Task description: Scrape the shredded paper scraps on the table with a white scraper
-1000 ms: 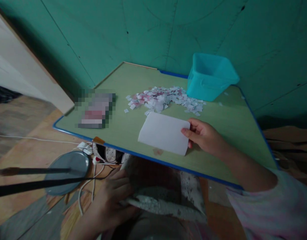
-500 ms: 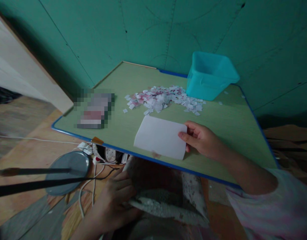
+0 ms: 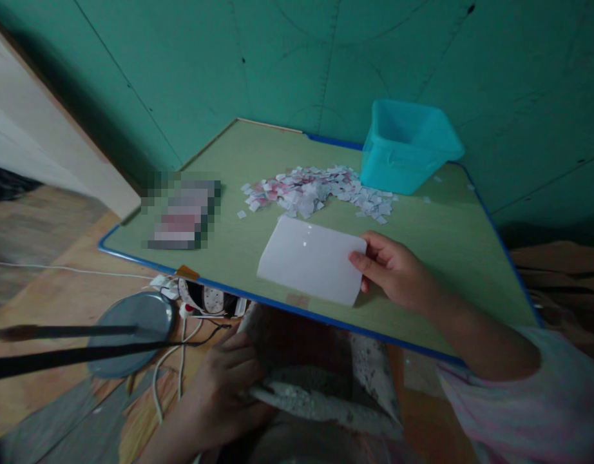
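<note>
Paper sheet (image 3: pixel 309 261) flat on green table (image 3: pixel 437 270), long axis running sideways out from right hand (image 3: pixel 393 274), fingers pinching its short edge; left hand (image 3: pixel 220 393) farther off, below table edge, curled on speckled cloth (image 3: pixel 316 399).

The right forearm (image 3: pixel 475 338) stretches far and left from the near right, bare, with the right hand (image 3: pixel 396 274) pinching, thumb pointing left above the curled fingers. The left hand (image 3: pixel 224 393) sits lower and nearer, well apart, its fingers bent and pointing right.
</note>
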The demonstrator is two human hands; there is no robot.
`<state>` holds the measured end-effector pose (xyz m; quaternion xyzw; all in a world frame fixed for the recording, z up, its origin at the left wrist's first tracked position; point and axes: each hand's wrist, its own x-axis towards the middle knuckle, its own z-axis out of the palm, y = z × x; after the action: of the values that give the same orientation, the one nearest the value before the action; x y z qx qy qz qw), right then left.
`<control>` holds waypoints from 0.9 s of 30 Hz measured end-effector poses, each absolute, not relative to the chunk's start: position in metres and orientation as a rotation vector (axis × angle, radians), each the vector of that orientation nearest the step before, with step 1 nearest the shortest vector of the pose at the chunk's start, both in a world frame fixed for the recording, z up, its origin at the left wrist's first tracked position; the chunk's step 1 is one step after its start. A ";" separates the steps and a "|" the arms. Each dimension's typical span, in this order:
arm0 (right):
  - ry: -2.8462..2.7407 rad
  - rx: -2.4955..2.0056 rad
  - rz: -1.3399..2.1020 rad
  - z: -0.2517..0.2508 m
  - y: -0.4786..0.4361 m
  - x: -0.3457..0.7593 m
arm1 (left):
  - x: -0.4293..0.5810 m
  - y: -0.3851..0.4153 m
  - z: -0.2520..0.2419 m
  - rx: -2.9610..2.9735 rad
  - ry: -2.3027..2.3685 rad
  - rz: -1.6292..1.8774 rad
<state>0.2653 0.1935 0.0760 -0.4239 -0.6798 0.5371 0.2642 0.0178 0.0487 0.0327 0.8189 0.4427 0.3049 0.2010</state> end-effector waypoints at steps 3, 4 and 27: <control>-1.822 -1.178 1.369 0.075 0.198 0.268 | 0.019 0.049 0.035 2.309 1.244 0.871; -1.833 -1.186 1.359 0.075 0.199 0.268 | 0.019 0.049 0.035 2.315 1.247 0.866; -1.876 -1.168 1.481 0.073 0.189 0.261 | 0.021 0.049 0.038 2.313 1.251 0.865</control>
<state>0.2612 0.1889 0.0730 -0.4265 -0.6848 0.5407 0.2381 0.0212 0.0490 0.0382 0.8211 0.4439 0.3070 0.1856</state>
